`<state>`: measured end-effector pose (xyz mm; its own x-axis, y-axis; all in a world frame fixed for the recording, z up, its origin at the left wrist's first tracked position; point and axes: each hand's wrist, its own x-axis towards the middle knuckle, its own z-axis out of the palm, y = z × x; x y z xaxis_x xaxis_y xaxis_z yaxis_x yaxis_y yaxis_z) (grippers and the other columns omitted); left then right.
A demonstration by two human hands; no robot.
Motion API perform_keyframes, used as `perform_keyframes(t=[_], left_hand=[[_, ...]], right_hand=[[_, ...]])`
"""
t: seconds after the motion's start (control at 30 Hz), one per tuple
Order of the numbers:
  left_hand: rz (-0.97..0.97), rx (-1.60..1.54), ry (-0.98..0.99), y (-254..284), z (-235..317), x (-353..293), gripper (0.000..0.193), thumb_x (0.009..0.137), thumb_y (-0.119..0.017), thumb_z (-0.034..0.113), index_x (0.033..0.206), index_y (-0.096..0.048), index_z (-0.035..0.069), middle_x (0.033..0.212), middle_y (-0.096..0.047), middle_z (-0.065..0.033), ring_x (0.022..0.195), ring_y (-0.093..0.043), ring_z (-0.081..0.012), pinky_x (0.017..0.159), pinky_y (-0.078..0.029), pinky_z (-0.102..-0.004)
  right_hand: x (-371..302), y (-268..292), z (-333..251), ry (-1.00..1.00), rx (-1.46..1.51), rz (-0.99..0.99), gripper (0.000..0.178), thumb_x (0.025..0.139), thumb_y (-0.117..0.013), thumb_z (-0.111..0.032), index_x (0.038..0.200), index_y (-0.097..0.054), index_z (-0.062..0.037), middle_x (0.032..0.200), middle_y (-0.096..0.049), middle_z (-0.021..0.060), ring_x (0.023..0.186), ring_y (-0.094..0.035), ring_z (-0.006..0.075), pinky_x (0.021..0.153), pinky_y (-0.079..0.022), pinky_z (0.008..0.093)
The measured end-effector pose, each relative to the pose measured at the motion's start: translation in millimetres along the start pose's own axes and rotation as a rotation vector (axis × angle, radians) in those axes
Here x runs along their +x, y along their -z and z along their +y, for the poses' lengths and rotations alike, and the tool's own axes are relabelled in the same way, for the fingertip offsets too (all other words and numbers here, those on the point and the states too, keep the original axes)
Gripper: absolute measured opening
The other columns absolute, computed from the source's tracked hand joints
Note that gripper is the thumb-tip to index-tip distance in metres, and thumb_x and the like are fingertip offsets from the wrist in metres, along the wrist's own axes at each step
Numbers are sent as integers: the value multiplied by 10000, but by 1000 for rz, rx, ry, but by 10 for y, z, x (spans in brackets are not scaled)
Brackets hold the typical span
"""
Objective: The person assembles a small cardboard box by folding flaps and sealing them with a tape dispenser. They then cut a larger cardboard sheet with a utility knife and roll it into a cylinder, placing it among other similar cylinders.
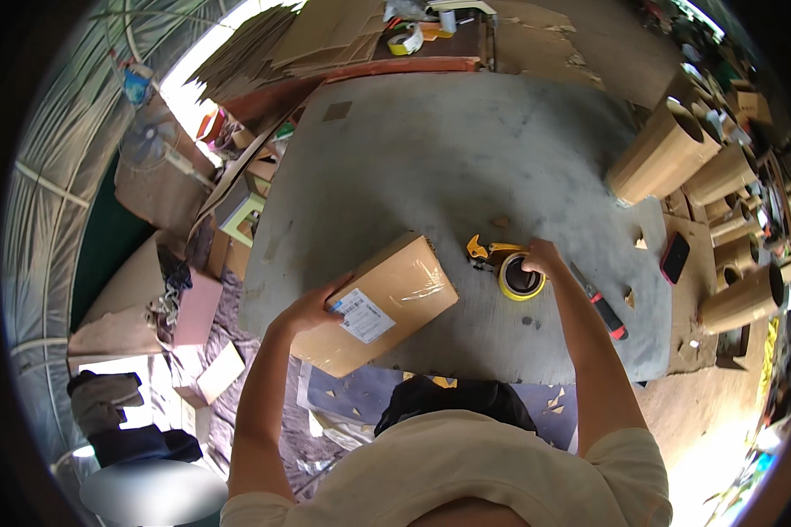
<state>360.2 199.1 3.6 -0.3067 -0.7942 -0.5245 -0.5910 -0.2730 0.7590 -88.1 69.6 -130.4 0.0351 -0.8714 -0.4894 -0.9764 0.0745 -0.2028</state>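
A taped cardboard box [413, 299] with a white label [361, 315] lies slanted over the table's near edge. My left hand [312, 309] grips its left side, with the fingers on the top edge beside the label and the thumb out of sight. To the right, my right hand [543, 258] is closed on a tape dispenser [480, 249] with a yellow handle and a yellow-edged roll of tape [520, 290]; some fingers reach into the roll's core. Just right of that hand lies a knife [599, 305] with a red and black handle.
The grey table [413, 149] carries a few cardboard scraps. A phone [674, 257] rests past its right edge. Tall cardboard tubes [659, 154] stand at the right. Flat cardboard sheets [281, 44] and another tape roll [406, 40] lie at the back. A fan [149, 145] stands left.
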Motion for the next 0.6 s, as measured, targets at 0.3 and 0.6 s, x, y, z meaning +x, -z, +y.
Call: perform_keyframes(t=[0.3,0.6], left_hand=[[528,-539,-137,-856,714,-67,395,842,-588,356,988,-615,-10,868,-638,-110,763,-629,-159,703,-500,-274],[-18,-1006,-38,-652,1399,396,385,884,-509,348,989,-592,-13,882,-633,-124,800,-638,-204,739,-534,-347]], right_hand=[[-1683,62,-372,241,1351,386,566,558,-467,119,1095,-444,-58,919,-444,37,842,-463,142,683,-383,226],[-2337,180,-1158,465,887,801,583,593,-602,90,1138,-441,-42,1040,-515,136,1002,-520,253,851,-402,324]])
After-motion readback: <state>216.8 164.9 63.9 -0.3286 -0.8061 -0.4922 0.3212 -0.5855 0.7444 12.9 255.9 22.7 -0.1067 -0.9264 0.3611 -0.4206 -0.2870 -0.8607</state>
